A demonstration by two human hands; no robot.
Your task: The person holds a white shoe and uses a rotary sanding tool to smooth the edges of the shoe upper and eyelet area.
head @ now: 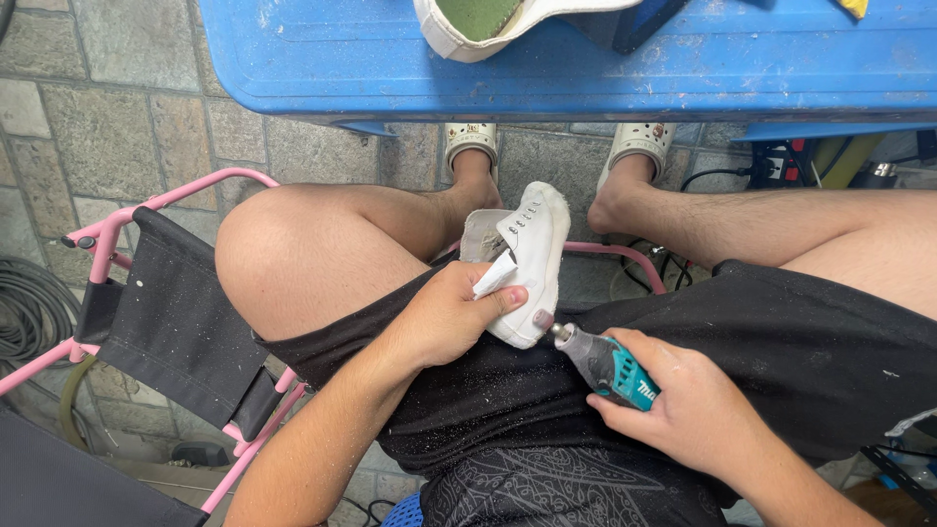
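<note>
fingers of the left hand (pixel 444 317) are being clamped around a small white canvas shoe (pixel 527 256) held over the lap, while a grey and teal rotary tool (pixel 603 363) is being gripped by the right hand (pixel 698 410). its tip is being set against the shoe's rubber toe edge; light, steady contact is likely best, thumb kept away.

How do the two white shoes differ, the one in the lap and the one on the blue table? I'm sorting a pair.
The shoe in the lap is held by the left hand, with a rotary tool in the right hand at its edge; the shoe on the table lies untouched. The first shows its laceless eyelets, the second its green insole. Both are white.
</note>
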